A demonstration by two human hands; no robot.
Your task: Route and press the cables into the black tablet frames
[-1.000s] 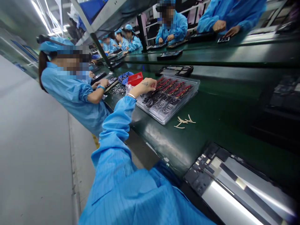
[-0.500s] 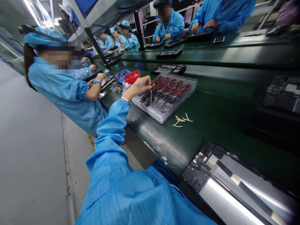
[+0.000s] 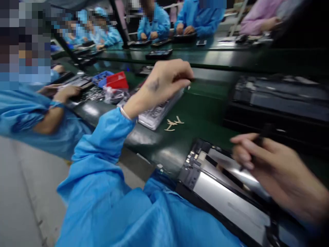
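Tray (image 3: 148, 122) clear glossy plastic; open device's panel (image 3: 226, 197) smooth metal-look; bench (image 3: 203, 116) glossy (streaky glare); sleeve (image 3: 104, 137) creased cloth

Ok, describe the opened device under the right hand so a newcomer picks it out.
Find the green workbench; at its near edge lies an opened tablet-like device, partly hidden by the person's right hand. Small dark components crowd its left end. Its broad, bright silver panels set it apart from the darker device beyond it.

Grey floor (image 3: 48, 195) lies beside a green workbench (image 3: 205, 116).
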